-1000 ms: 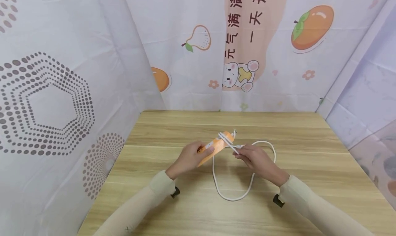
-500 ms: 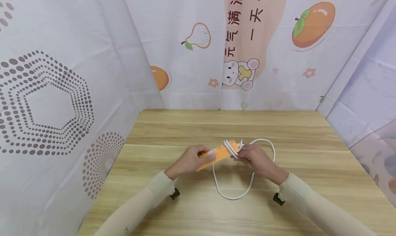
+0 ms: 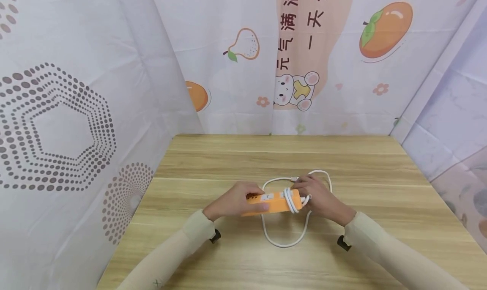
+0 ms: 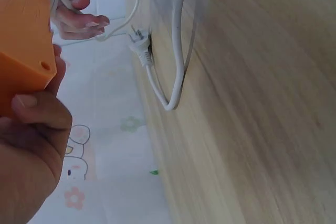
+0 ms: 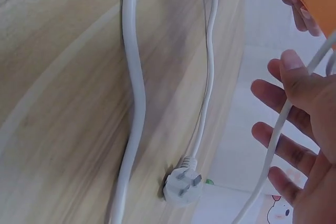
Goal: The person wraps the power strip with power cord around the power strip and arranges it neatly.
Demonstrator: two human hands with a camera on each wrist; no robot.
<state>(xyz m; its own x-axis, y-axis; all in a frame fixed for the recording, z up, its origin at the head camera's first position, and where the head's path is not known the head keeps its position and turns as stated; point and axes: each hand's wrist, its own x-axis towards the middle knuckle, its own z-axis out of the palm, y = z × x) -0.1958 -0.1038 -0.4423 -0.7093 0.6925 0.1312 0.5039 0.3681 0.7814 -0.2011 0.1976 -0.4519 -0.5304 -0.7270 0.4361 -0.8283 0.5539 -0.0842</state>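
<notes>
My left hand (image 3: 235, 200) grips the left end of an orange power strip (image 3: 277, 204), thumb in front and fingers behind. Sockets show along its top face. White cord (image 3: 291, 201) is wound round the strip's right end. Beside that end, my right hand (image 3: 318, 198) is partly hidden by the strip's cord end. In the right wrist view its fingers (image 5: 283, 148) are spread and loosely bent, with the cord running across them behind the thumb. The white plug (image 5: 181, 188) lies on the table, prongs exposed.
A loop of loose white cord (image 3: 283, 246) lies on the wood-grain table (image 3: 190, 247) beneath the strip. Printed curtains (image 3: 213, 70) stand at the back and sides of the table. Dark wrist straps (image 3: 215, 236) show under the sleeves.
The strip has turned from steeply slanted to nearly level, and its right end has come lower and nearer. The cord windings sit tighter round it. My right hand's fingers have loosened from the cord.
</notes>
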